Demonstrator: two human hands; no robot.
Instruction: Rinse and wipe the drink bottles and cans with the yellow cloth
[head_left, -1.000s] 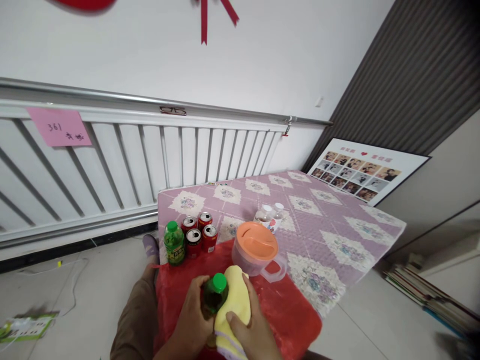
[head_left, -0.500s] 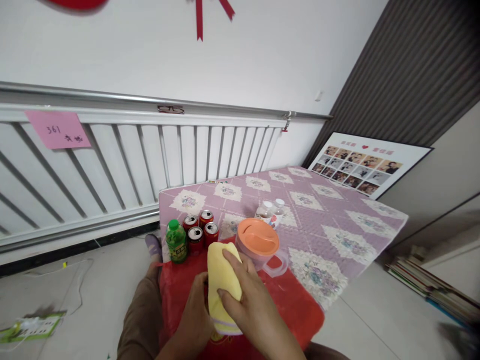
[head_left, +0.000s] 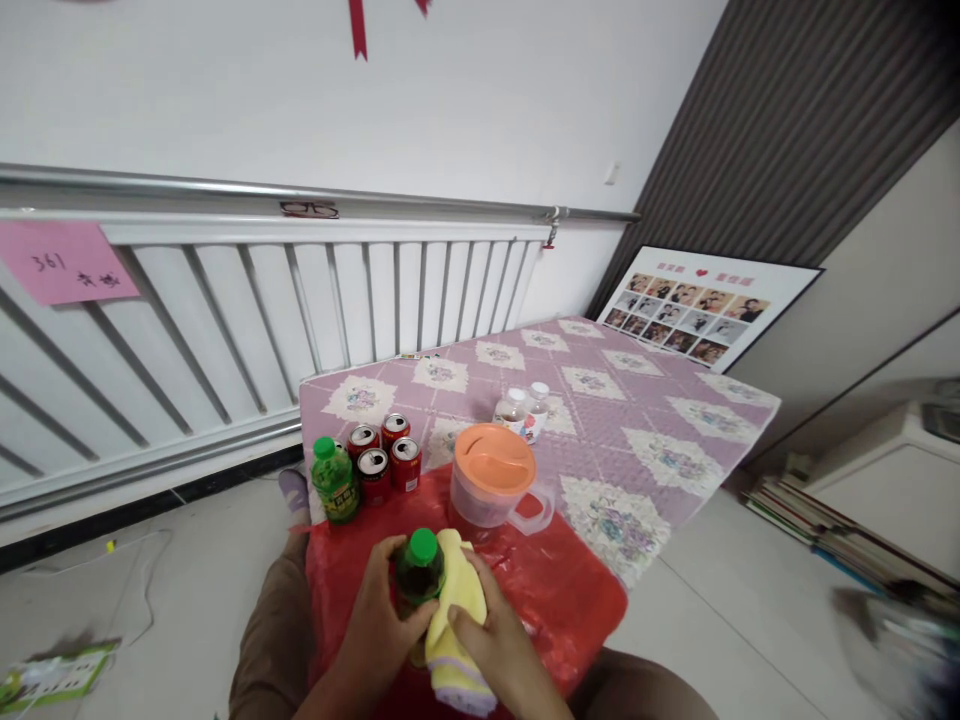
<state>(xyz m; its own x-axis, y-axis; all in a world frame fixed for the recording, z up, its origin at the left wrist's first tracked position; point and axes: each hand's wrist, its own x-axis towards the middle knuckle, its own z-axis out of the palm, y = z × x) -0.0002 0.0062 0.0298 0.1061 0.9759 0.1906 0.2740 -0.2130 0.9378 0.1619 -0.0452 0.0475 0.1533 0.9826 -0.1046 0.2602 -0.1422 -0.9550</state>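
Note:
My left hand (head_left: pixel 379 618) is wrapped round a dark bottle with a green cap (head_left: pixel 421 565), upright over the red plastic sheet (head_left: pixel 570 600). Pressed against the bottle's right side is a yellow cloth (head_left: pixel 456 600) with a pale purple edge, gripped by my right hand (head_left: pixel 491 635). The bottle's lower part is hidden behind my fingers. Just beyond stands a clear plastic jug (head_left: pixel 480 505) with an orange lid. To the left are a green-capped bottle (head_left: pixel 335 485) with a green label and several opened red drink cans (head_left: pixel 406 465).
Two small white-capped bottles (head_left: pixel 534 415) stand behind the jug on the purple floral tablecloth (head_left: pixel 600 480). A white radiator (head_left: pixel 420 290) runs along the wall past the table's far edge. At right, a photo board (head_left: pixel 679 315) leans near stacked books (head_left: pixel 840 540).
The yellow cloth has slid off the bottle's top to its right side, so the green cap now shows. The camera view has shifted a little to the right.

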